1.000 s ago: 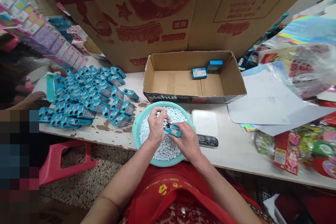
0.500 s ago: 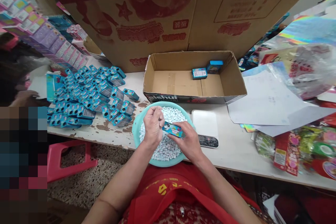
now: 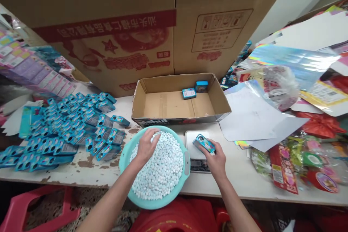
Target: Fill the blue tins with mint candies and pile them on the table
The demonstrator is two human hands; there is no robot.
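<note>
My right hand (image 3: 216,157) grips a small blue candy box (image 3: 205,143) over the white kitchen scale (image 3: 194,152), its face with a round hole turned upward. Whether the box touches the scale cannot be told. My left hand (image 3: 147,146) is above the pale candies (image 3: 163,166) in the turquoise basin (image 3: 123,156). Its fingers are loosely curved, with a gap between thumb and forefinger, and nothing shows in them. The palm is hidden.
Many blue boxes (image 3: 81,123) stand crowded on the table's left. Behind the basin, a low cardboard tray (image 3: 152,103) holds two blue boxes, backed by a tall carton (image 3: 108,0). Papers (image 3: 250,116) and candy bags (image 3: 304,159) lie right; a red stool (image 3: 51,219) stands below left.
My hands have parted. The right one has carried the candy box rightward from above the basin to over the scale. My left fist has loosened over the candies, and the view has shifted.
</note>
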